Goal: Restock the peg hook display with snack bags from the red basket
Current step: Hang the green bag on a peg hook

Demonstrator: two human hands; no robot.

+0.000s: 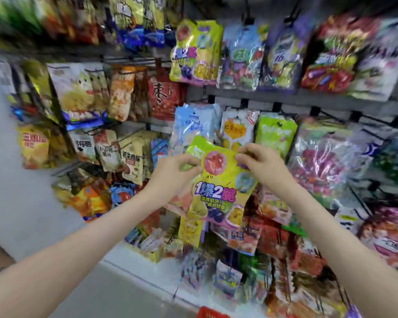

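Note:
A lime-green snack bag (218,187) with a pink fruit picture and purple lettering hangs upright between both my hands, in front of the peg hook display (285,97). My left hand (175,173) pinches its top left corner. My right hand (260,164) pinches its top right corner. A matching lime-green bag (197,51) hangs on a hook in the upper row, above the held one. Only a red corner of the red basket (210,313) shows at the bottom edge.
Hooks full of candy bags cover the wall ahead: a light blue bag (191,127), a white and yellow bag (237,129), a green bag (275,134). Chip and jerky bags (115,148) hang to the left. A white shelf edge (133,267) runs below.

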